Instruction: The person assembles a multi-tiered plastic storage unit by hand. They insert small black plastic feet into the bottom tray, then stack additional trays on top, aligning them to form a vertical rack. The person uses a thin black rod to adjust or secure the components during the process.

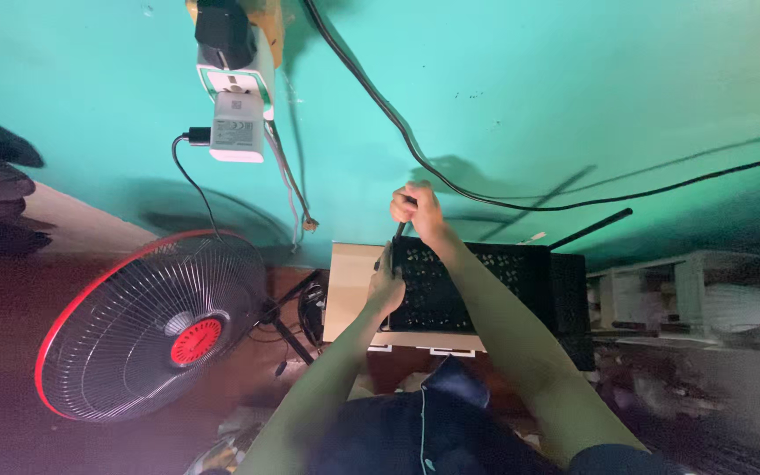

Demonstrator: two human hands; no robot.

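Both forearms reach to a flat black perforated router (459, 286); right hand (417, 211) pinches its thin black antenna (398, 236), left hand (386, 286) grips its edge.

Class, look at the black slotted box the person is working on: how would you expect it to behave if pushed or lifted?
The black slotted box looks rigid, so it would probably keep its shape. It sits on a pale board, so a push may slide it. The thin black antenna sticking out could snag or bend if grabbed.
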